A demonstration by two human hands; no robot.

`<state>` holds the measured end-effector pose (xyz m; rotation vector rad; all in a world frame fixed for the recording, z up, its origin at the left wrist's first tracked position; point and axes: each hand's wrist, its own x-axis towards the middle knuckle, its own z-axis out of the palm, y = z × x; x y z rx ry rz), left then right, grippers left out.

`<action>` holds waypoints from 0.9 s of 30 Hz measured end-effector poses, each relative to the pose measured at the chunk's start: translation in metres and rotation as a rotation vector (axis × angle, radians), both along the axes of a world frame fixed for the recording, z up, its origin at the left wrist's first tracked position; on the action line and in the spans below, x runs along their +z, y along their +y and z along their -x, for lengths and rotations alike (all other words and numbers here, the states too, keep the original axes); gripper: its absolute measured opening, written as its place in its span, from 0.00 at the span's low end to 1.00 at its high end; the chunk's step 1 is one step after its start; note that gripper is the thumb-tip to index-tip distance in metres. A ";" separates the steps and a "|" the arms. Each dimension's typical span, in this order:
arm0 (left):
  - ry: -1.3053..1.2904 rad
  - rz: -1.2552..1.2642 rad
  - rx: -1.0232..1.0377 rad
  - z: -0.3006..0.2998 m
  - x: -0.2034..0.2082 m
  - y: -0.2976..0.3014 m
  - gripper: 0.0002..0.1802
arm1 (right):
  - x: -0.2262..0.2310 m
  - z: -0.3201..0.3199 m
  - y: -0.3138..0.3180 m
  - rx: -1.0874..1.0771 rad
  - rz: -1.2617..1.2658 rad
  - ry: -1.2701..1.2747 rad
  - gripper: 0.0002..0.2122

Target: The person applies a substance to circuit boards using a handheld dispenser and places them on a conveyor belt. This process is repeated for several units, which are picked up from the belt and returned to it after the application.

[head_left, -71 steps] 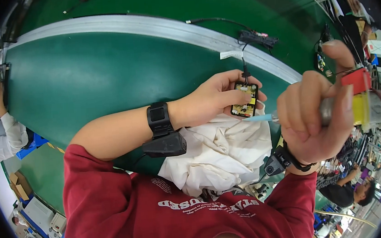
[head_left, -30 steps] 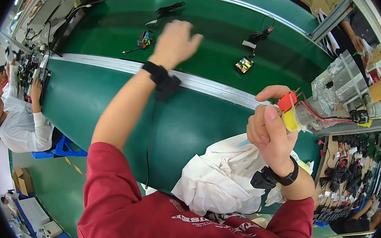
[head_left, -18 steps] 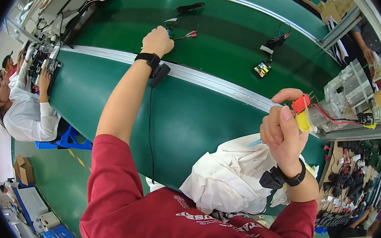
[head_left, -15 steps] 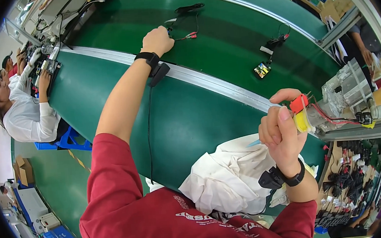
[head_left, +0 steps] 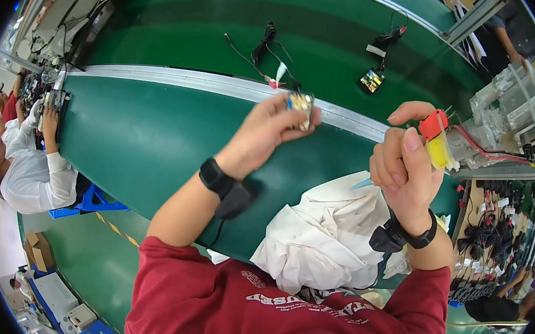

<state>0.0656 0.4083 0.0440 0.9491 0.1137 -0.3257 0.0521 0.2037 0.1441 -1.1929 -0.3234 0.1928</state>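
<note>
My left hand (head_left: pixel 255 136) pinches a small circuit board (head_left: pixel 302 109) above the metal rail, fingers closed round its edges. A black cable (head_left: pixel 262 44) with red and white ends trails from near the board onto the green belt. My right hand (head_left: pixel 404 171) is wrapped round a tube-shaped tool with a yellow band (head_left: pixel 439 153). The tool's pale blue pointed tip (head_left: pixel 362 184) sticks out left of my fist. On top sits a red switch (head_left: pixel 432 124), with red and black wires running right; my index finger is raised beside it.
A second circuit board (head_left: pixel 372 80) with a coiled cable lies on the green belt (head_left: pixel 161 39). White cloth (head_left: pixel 324 238) is bunched on the green table (head_left: pixel 130 128) before me. A taped clear fixture (head_left: pixel 504 105) stands at right. Co-workers (head_left: pixel 31 162) sit at left.
My left hand has come back from the far belt toward me and right, bringing the circuit board up and dragging its cable. The right hand keeps its grip on the tool.
</note>
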 end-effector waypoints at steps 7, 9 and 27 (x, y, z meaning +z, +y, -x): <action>0.048 -0.054 -0.075 0.035 0.006 -0.030 0.14 | 0.002 -0.009 0.004 0.020 -0.010 -0.005 0.11; 0.066 -0.044 -0.082 0.036 -0.001 -0.032 0.14 | 0.003 -0.012 0.005 0.004 0.007 -0.002 0.11; 0.058 0.019 -0.276 0.049 -0.009 -0.031 0.18 | -0.004 -0.027 0.001 0.155 -0.012 -0.116 0.14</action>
